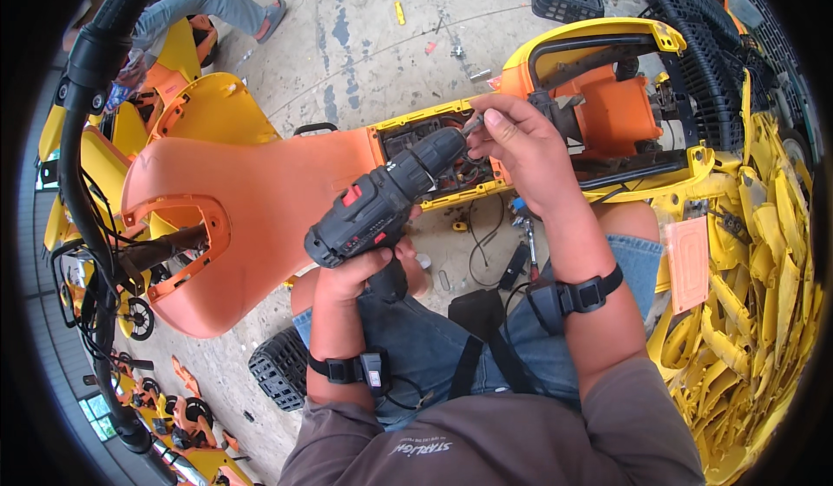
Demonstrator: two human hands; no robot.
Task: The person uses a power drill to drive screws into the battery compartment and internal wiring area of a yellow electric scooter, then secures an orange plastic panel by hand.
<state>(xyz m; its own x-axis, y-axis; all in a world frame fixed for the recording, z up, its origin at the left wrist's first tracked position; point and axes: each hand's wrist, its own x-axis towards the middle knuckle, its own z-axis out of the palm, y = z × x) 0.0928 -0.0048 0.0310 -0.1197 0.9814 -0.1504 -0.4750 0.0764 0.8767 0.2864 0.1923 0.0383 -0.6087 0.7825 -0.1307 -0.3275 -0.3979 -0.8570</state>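
The orange scooter body (pixel 260 217) stretches from left to middle; yellow panel scraps (pixel 772 260) heap at the right. Its open wiring bay (pixel 464 174) lies beneath, where dropped parts could vanish. My left hand (pixel 356 273) wraps the cordless drill's (pixel 382 204) grip; my right hand's (pixel 525 143) fingers pinch the small metal bit (pixel 473 127) at its far tip. I seem to be setting it, which calls for a steady drill.
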